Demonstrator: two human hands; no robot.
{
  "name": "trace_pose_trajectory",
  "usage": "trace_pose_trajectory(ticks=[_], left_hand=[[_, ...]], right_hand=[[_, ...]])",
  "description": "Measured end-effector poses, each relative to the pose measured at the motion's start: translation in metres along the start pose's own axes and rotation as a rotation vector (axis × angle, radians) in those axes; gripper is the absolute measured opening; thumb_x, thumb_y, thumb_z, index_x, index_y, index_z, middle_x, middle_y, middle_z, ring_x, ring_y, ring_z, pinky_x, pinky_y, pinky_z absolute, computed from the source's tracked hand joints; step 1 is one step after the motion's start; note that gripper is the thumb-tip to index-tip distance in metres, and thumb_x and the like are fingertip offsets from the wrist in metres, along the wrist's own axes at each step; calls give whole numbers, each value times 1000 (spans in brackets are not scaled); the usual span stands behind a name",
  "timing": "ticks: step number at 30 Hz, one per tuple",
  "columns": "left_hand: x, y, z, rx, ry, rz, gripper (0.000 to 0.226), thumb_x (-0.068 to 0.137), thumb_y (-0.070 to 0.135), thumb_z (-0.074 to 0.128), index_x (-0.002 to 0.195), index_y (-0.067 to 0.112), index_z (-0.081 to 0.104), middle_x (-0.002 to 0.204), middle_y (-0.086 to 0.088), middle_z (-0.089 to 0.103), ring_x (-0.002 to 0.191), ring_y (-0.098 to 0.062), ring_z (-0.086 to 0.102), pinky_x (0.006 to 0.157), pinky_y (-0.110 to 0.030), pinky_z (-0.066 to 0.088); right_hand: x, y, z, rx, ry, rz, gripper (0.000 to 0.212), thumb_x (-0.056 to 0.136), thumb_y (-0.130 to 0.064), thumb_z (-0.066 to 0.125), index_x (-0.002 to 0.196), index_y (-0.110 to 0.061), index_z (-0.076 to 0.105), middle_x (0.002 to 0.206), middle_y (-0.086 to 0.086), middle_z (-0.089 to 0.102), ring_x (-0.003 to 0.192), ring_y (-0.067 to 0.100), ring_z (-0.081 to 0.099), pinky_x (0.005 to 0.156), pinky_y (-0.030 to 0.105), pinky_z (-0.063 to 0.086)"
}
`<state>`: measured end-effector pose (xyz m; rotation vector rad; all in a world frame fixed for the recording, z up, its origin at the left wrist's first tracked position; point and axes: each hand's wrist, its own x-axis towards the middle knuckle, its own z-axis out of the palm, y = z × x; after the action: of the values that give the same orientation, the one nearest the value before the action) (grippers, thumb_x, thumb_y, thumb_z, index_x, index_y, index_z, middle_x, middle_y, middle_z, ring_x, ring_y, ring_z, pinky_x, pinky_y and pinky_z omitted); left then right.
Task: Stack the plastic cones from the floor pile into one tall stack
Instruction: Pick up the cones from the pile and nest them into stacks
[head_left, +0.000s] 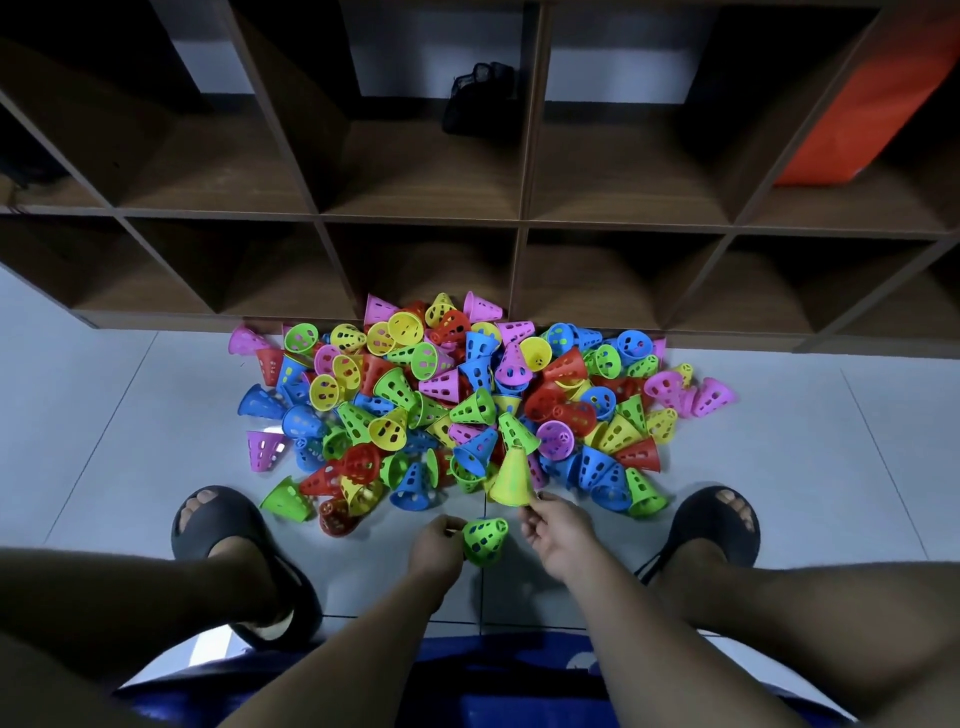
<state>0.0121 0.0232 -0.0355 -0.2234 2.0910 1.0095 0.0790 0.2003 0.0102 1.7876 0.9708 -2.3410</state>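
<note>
A big pile of perforated plastic cones (467, 395) in pink, yellow, green, blue and red lies on the floor against the shelf. My left hand (435, 545) grips a green cone (484, 540) by its side, low in front of the pile. My right hand (558, 535) pinches the rim of a yellow cone (510, 479), its narrow tip pointing away toward the pile. The two held cones are apart, the yellow one just above and right of the green one.
A dark wooden cubby shelf (519, 223) stands behind the pile, with a black object (480, 98) and an orange bag (862, 104) in its upper compartments. My feet in black sandals (218, 525) (719, 525) flank the near edge of the pile on grey floor tiles.
</note>
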Motion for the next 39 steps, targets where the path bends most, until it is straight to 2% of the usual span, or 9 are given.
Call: trace_pose_trajectory(ticks=[6,10,13,19,23,26,28,36,39], left_hand=[[3,-3,0,22,3,-33,15,95,12,61,96,23,71,92,-4,76,89,-24,71,82,-41,60],[14,-6,-6,-41,8,-74,18,96,12,60,107,20,71,96,-6,75,91,-25,72,83,-41,60],[19,-3,-13,-150,35,-84,21,99,10,58,115,16,71,103,-7,74,90,-24,73,74,-36,56],[34,8,-36,-334,126,-49,17,101,13,60,110,25,68,111,-11,69,89,-25,64,75,-36,51],[44,17,-47,-514,55,-65,32,101,5,59,127,23,63,116,-9,63,97,-22,59,78,-37,51],[51,22,-51,-563,24,-110,36,102,9,61,134,25,60,125,-8,61,115,-26,59,95,-45,52],[55,22,-52,-563,35,-129,35,102,11,62,134,24,62,128,-8,61,117,-26,58,89,-41,54],[59,14,-61,-556,169,-137,20,99,12,66,117,10,74,115,-12,71,103,-25,62,82,-37,53],[57,9,-66,-532,227,-123,12,95,16,74,105,12,79,106,-9,77,102,-26,69,87,-41,56]], right_hand=[[-2,7,-8,-216,-148,58,20,103,0,56,118,-7,67,96,13,73,79,18,65,66,29,52],[6,18,-14,-362,-134,52,26,103,0,54,121,-15,65,102,15,73,78,18,65,60,28,53],[10,24,-13,-426,-108,38,27,104,-1,53,123,-17,63,105,17,72,79,20,65,58,28,53],[25,36,-8,-546,-49,24,23,102,-2,55,116,-17,66,97,15,73,76,21,64,57,29,50],[37,41,-7,-628,-16,34,19,101,-5,55,112,-14,68,86,14,72,73,23,61,59,33,48],[46,34,-4,-627,0,38,18,101,-6,54,109,-14,67,91,15,77,81,28,69,62,34,50],[46,23,0,-602,13,26,19,101,-7,53,109,-17,67,97,16,77,91,30,75,66,34,53],[68,-32,15,-403,124,-210,29,100,-1,52,110,-22,69,101,12,71,83,23,66,72,35,52],[71,-42,21,-331,97,-241,29,100,-2,55,113,-22,71,99,12,71,84,21,65,73,34,54]])
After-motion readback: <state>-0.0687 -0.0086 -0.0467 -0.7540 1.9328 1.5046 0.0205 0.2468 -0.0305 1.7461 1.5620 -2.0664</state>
